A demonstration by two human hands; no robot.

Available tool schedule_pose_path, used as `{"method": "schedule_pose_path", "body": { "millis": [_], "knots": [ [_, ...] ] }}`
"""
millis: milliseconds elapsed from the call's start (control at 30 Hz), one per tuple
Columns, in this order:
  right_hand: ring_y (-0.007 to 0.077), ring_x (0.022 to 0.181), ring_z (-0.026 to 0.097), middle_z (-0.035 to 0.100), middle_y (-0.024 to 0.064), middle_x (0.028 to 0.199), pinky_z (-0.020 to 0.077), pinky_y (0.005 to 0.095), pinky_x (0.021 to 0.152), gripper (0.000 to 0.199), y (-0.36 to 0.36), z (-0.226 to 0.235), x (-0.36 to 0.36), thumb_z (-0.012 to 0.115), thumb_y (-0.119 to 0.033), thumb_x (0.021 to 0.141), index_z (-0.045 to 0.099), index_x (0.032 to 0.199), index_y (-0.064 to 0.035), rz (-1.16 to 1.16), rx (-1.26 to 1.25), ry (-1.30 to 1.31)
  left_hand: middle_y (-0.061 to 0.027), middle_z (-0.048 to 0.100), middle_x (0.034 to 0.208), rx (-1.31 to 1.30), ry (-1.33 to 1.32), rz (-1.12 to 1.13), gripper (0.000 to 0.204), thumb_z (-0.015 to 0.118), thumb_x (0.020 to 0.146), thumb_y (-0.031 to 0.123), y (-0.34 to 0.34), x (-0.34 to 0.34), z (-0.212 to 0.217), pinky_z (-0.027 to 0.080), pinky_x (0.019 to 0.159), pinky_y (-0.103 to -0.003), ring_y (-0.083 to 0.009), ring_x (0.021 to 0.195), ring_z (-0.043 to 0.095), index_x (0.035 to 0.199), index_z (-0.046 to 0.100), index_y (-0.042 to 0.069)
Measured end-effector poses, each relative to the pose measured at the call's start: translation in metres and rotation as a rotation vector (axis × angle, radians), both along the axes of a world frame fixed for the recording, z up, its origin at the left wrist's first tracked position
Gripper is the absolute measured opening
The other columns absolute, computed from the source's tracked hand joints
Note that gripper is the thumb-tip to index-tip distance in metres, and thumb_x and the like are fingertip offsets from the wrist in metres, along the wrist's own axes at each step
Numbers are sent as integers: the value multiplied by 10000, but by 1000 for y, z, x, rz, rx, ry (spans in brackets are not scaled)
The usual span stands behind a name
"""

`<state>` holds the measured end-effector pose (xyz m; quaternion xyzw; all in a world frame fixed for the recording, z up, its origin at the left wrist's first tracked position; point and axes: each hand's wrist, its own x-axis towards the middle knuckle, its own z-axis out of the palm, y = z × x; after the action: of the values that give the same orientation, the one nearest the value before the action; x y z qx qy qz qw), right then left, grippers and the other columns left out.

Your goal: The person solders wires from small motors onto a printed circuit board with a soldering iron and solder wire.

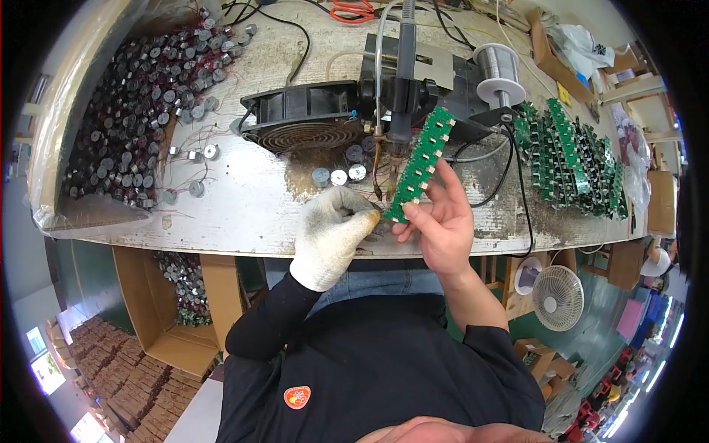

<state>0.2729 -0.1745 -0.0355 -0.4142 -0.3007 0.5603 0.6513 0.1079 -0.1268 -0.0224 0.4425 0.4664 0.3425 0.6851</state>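
A green circuit board strip (422, 166) is being gripped between the thumb and fingers of the bare right hand (442, 210), tilted just to the right of the upright soldering iron (404, 85). The gloved left hand (329, 232) is being held curled on the iron's near side, by the strip's lower end; whether anything is being pinched there cannot be told. Bare fingers could be getting burned if the iron's tip is being brushed. The strip could be getting twisted, its upper end being left unsupported.
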Motion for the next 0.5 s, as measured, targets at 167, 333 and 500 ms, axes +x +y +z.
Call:
{"method": "schedule_pose_path", "body": {
  "millis": [167, 333, 500],
  "knots": [
    [204, 691, 663, 554, 190, 1137, 546, 255, 523, 698, 2, 5, 1, 553, 110, 838, 230, 1433, -64, 5, 9, -3, -69, 626, 767, -14, -11, -1, 147, 651, 799, 83, 2, 0, 3, 468, 611, -242, -99, 693, 575, 862, 613, -44],
    [201, 691, 662, 553, 183, 1132, 545, 257, 522, 694, 1, 2, 0, 553, 114, 836, 239, 1430, -61, 0, 25, -8, -73, 630, 779, -9, -46, 13, 151, 649, 804, 82, 0, 0, 2, 469, 608, -245, -100, 690, 575, 881, 610, -42],
    [200, 687, 660, 552, 178, 1128, 546, 260, 523, 686, -1, 0, -1, 552, 116, 836, 248, 1427, -57, -6, 21, -5, -79, 632, 762, -9, -58, 25, 135, 647, 802, 70, -4, 0, -5, 473, 601, -249, -105, 684, 582, 859, 615, -48]
  ]
}}
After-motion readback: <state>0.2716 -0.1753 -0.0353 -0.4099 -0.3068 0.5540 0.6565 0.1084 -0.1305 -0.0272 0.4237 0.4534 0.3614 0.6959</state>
